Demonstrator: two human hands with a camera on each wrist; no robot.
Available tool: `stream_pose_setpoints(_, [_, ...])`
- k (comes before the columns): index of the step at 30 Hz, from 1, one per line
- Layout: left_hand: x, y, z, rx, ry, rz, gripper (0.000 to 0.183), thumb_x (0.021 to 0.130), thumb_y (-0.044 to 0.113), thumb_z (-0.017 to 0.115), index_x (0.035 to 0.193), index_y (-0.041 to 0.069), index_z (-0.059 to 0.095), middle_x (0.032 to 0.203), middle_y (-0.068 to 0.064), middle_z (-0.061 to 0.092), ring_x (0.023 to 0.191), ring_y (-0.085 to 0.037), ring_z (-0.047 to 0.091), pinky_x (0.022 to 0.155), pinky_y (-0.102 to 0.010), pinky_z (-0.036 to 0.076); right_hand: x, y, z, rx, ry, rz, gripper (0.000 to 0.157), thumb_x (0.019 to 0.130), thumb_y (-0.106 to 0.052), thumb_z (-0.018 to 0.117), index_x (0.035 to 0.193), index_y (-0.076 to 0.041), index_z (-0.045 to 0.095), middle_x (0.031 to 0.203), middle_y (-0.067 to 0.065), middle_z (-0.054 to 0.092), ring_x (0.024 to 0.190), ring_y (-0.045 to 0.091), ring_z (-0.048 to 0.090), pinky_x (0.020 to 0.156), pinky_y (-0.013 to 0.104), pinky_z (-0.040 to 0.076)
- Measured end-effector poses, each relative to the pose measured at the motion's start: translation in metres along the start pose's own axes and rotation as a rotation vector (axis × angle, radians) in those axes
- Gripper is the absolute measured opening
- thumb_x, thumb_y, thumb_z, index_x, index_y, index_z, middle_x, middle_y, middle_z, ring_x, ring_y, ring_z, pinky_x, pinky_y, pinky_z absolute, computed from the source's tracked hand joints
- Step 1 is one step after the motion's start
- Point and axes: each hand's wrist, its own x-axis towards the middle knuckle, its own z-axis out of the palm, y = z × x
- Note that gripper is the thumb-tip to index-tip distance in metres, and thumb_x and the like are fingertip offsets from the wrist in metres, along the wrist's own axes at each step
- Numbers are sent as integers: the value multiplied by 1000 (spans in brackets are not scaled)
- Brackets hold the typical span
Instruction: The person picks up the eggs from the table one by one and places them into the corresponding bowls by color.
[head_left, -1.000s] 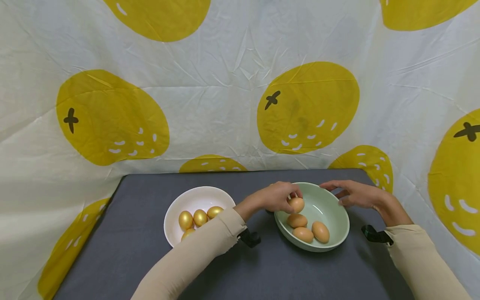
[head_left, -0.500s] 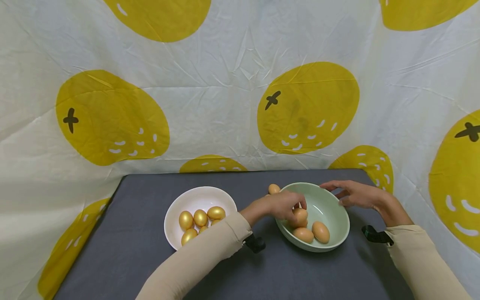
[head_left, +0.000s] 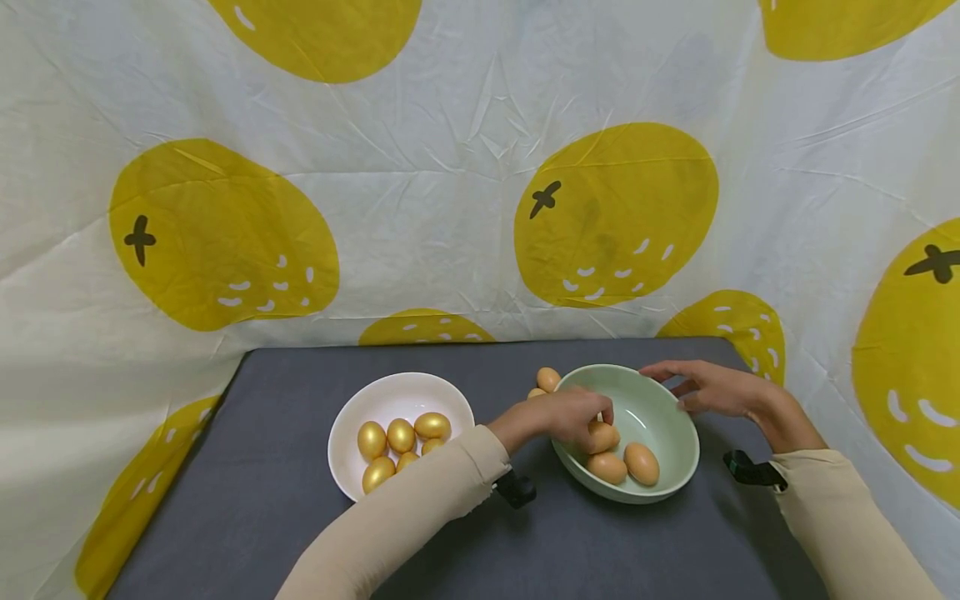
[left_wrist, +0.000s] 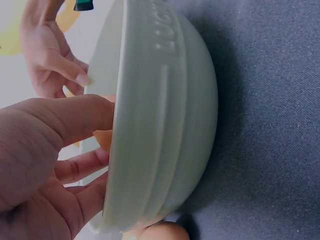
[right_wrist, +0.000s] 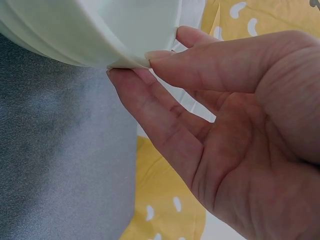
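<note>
In the head view my left hand [head_left: 570,414] reaches over the near-left rim of a pale green bowl [head_left: 637,387] and holds a brown egg [head_left: 602,437] inside it. The left wrist view shows only a sliver of the egg [left_wrist: 103,140] between thumb and fingers; the bowl wall [left_wrist: 155,115] hides their tips. More brown eggs [head_left: 641,463] lie in the bowl beside the held one. My right hand [head_left: 720,390] pinches the bowl's right rim, thumb at the inner side and fingers outside, as the right wrist view [right_wrist: 215,115] shows.
A white bowl [head_left: 356,417] with several golden eggs [head_left: 401,435] stands to the left, partly behind my left sleeve [head_left: 420,492]. Brown eggs [head_left: 548,379] lie on the dark grey table [head_left: 510,550] against the green bowl's far left side. A lemon-print cloth [head_left: 420,233] hangs behind.
My left hand has lowered the brown egg deeper into the green bowl, toward the near eggs. Eggs behind the bowl have come into sight. The right hand stays on the rim.
</note>
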Motion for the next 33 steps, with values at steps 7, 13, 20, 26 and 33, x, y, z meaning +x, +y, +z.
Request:
stream_pose_setpoints(7, [6,1,5,71,-11,-12,30,84,11,75,113,10,68,89,5,60,80,-9,51,72,-16,38,0,0,0,-2,-1,6,65,94,4,60,155,0,36,152,31,38,131,58,45,94,49,55])
stream_pose_setpoints(13, [14,2,11,105,-10,-59,18,85,12,73,103,13,69,89,6,64,78,-8,53,70,-16,39,0,0,0,-6,0,3,65,94,4,60,154,0,37,152,31,39,130,58,46,94,50,55])
stream_pose_setpoints(20, [17,6,17,141,-47,-113,25,86,17,76,110,16,69,95,7,66,84,-7,56,74,-16,42,0,-1,0,-2,3,14,65,94,4,59,155,0,36,153,31,38,131,58,46,93,47,56])
stream_pose_setpoints(26, [16,12,18,164,-58,-124,15,89,19,75,102,16,67,90,6,61,83,-7,53,74,-18,42,0,-1,0,10,0,2,66,94,4,60,155,1,35,153,32,37,131,60,44,94,52,54])
stream_pose_setpoints(33, [6,6,5,59,-31,-114,38,88,15,76,124,15,66,115,1,60,98,-8,52,82,-16,42,1,1,0,30,-5,9,67,93,6,60,155,1,34,152,33,36,132,60,43,95,51,54])
